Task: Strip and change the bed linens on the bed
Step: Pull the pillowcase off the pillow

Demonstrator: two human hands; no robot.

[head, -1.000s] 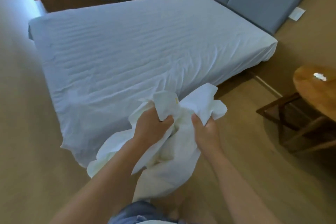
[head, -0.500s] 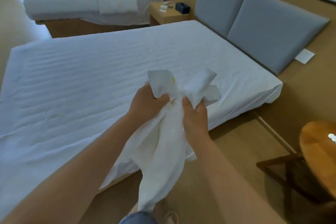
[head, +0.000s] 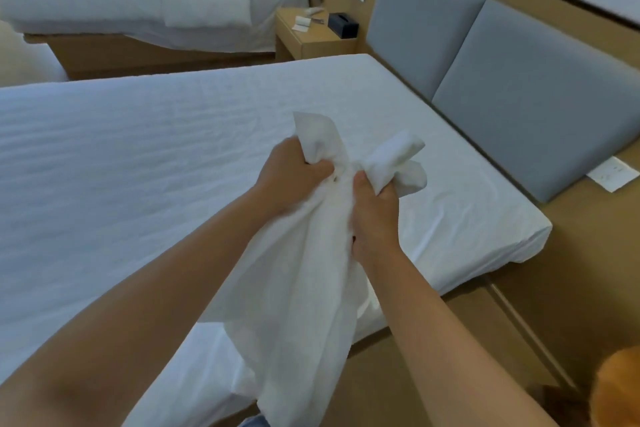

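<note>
A white bunched linen, perhaps a pillowcase [head: 304, 288], hangs from both my hands above the near edge of the bed [head: 138, 166]. My left hand [head: 291, 177] grips one upper corner of it and my right hand [head: 372, 215] grips the other, the two fists close together. The cloth drapes down between my forearms toward the floor. The bed carries a fitted white sheet with light wrinkles, and its grey padded headboard [head: 502, 80] stands at the right.
A second made bed [head: 138, 0] stands at the back left. Between the beds is a wooden nightstand [head: 318, 42] with a black tissue box [head: 343, 24] and small items. A round wooden table edge [head: 620, 388] shows at the bottom right.
The view has lifted and moved closer over the bed. Both hands have risen with the linen and stay gripped on its upper corners.
</note>
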